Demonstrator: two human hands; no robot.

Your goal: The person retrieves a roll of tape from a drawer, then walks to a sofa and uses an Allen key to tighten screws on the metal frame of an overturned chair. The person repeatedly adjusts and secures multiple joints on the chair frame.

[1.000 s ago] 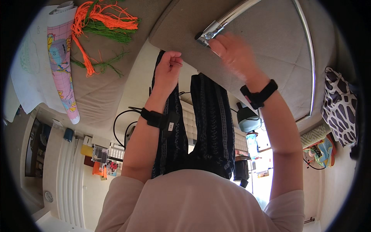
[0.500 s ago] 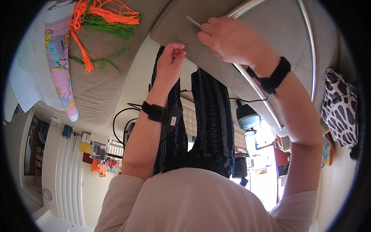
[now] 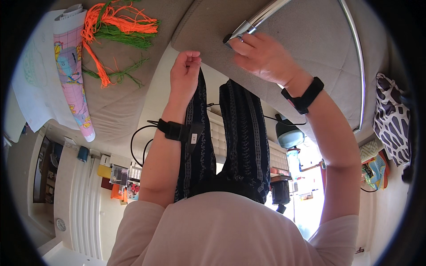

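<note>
My right hand (image 3: 264, 57) is over the grey cushioned surface, its fingers curled. The fingertips meet the black-tipped end of a chrome tube (image 3: 262, 20) in the picture; whether they grip it I cannot tell. No thin pale strip shows in these fingers now. My left hand (image 3: 185, 73) is raised above the gap between the two cushioned pieces, fingers curled in to the thumb, with nothing visible in them. Both wrists wear black straps, and a small black box sits beside the left strap.
Left lies a cushioned seat (image 3: 115, 106) with orange and green threads (image 3: 124, 29), a rolled pink map sheet (image 3: 71, 66) and white paper (image 3: 33, 84). A second chrome tube (image 3: 360, 75) curves at right. Beyond it is a spotted black-and-white cloth (image 3: 392, 119). A black cable (image 3: 133, 144) runs by my left wrist.
My right hand has shifted slightly down, and the pale strip it held has gone from view. The chrome tube's black end now shows. My left hand has moved slightly left.
</note>
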